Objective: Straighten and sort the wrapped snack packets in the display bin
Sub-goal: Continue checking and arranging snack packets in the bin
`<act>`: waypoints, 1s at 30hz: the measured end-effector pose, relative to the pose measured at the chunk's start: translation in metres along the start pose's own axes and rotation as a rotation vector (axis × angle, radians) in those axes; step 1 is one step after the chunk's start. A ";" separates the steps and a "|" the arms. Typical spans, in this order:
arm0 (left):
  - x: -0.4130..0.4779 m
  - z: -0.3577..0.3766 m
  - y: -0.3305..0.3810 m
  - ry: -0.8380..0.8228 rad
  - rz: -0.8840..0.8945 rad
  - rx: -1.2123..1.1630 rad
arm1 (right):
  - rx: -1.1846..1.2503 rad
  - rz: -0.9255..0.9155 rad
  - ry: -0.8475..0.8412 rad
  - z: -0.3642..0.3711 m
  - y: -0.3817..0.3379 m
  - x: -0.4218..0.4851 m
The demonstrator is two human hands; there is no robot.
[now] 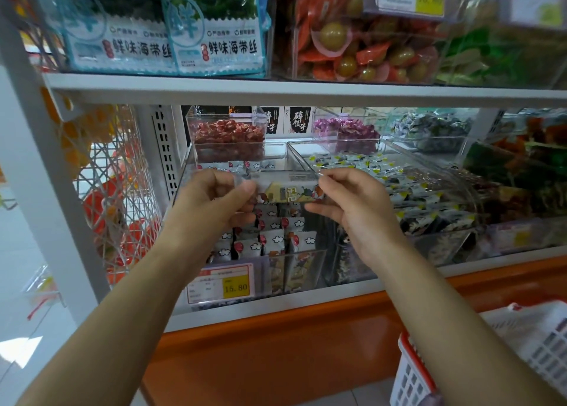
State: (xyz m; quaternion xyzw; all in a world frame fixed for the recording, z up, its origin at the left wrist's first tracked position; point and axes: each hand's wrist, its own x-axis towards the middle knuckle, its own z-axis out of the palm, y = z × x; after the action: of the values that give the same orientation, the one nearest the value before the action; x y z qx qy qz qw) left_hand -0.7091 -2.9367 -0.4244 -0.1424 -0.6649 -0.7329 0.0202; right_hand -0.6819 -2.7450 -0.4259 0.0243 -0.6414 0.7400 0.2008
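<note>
Yellow snack packet (290, 192), left hand (214, 197) fingers pinching 1 end, right hand (356, 203) fingers pinching other

packet (290, 192) ends hidden under fingers (244, 189) of left hand (211, 197) and right hand (352, 203); price tag (221, 284) small print unreadable (only 15.80 legible); white basket (527, 338) cut by right edge; top-right green packs (497, 56) blurred

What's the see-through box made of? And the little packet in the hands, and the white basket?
The bin looks like hard clear plastic: packets show through its glossy walls. The held packet, pinched by the left hand and right hand, seems thin shiny printed plastic film. The basket looks like moulded white plastic lattice, red-rimmed.
</note>
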 end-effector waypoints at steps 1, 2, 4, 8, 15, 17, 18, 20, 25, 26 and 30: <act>-0.001 0.000 0.000 -0.012 -0.019 -0.003 | -0.010 -0.008 0.003 0.000 0.000 0.001; -0.001 0.001 0.001 -0.014 -0.032 0.009 | -0.018 -0.014 -0.003 0.000 -0.001 0.002; -0.001 0.001 0.000 -0.006 -0.030 0.056 | -0.036 -0.020 -0.039 0.001 -0.001 0.002; -0.003 0.001 0.002 -0.054 -0.001 0.138 | -0.130 -0.054 -0.092 0.002 -0.001 -0.001; -0.012 0.007 0.012 -0.136 0.054 0.358 | -0.295 -0.120 0.052 0.002 -0.001 -0.001; -0.012 0.010 0.013 -0.126 0.007 0.340 | -0.342 -0.168 0.040 0.003 -0.001 -0.003; -0.012 0.011 0.014 -0.121 0.001 0.344 | -0.377 -0.195 0.017 0.004 -0.001 -0.004; -0.011 0.011 0.013 -0.102 -0.003 0.334 | -0.433 -0.235 -0.038 0.006 -0.001 -0.006; -0.008 0.005 0.015 -0.093 -0.003 0.310 | -0.420 -0.223 -0.090 0.007 -0.001 -0.006; -0.007 0.005 0.014 -0.091 0.004 0.320 | -0.416 -0.212 -0.098 0.007 -0.001 -0.006; -0.007 0.003 0.013 -0.108 0.011 0.344 | -0.374 -0.172 -0.083 0.009 0.001 -0.006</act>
State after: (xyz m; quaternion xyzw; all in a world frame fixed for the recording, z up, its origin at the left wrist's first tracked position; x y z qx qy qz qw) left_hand -0.6989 -2.9359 -0.4129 -0.1799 -0.7797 -0.5996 0.0126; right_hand -0.6788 -2.7549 -0.4273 0.0717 -0.7709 0.5867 0.2374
